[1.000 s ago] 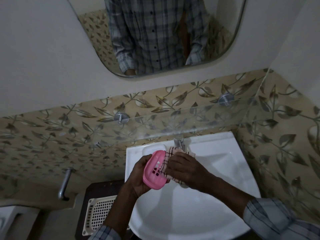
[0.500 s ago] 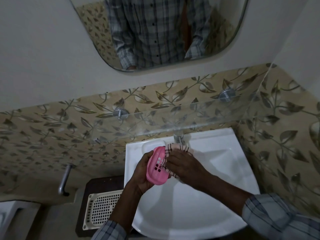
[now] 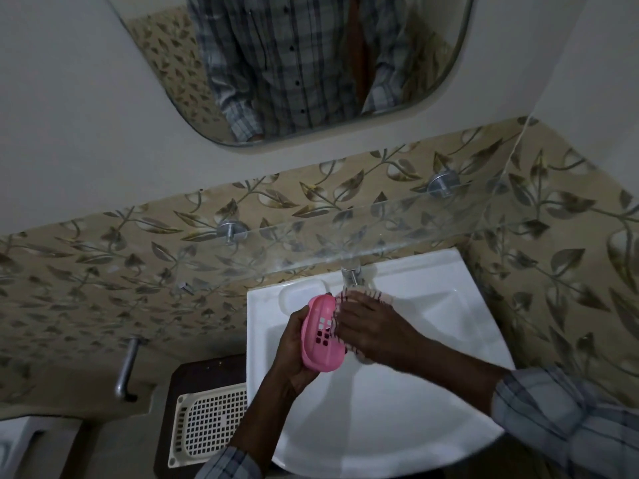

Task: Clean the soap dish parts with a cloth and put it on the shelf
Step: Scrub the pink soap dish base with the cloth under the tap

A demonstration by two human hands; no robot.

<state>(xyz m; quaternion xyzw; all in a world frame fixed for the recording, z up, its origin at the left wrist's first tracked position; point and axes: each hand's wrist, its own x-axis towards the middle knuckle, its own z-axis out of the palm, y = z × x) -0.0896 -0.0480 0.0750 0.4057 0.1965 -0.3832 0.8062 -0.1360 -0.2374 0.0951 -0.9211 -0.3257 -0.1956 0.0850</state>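
"So, which step are we on?"

"Wiping, we judge. Our left grip [image 3: 294,344] is clenched round the pink soap dish [image 3: 320,335], holding it on edge with its slotted face turned toward the right grip [image 3: 366,326]. The right grip has the checked cloth [image 3: 377,297] bunched under its curled fingers and pressed against that face."

"Where does the dish sit, then?"

"In the left grip, touching the cloth, over the white basin [image 3: 449,271]. The tap [image 3: 351,273] is just beyond the right grip's fingertips. We see only this one pink part."

"And the next move?"

"We reckon the wiping wants finishing. After that the dish must go up to the glass shelf [image 3: 397,229], which runs above and beyond both grips. That calls for letting the cloth go first, or lifting with the left grip alone."

"Edges and room?"

"The shelf's front edge overhangs the tap, so we'd draw the dish back toward us before raising it, or it may knock the glass from below. The glass is hard to read in this dim light. Right of the right grip the tiled wall [image 3: 553,271] closes in. Left of the left grip there's open air above a white perforated tray [image 3: 207,423], so we'd swing out that way."
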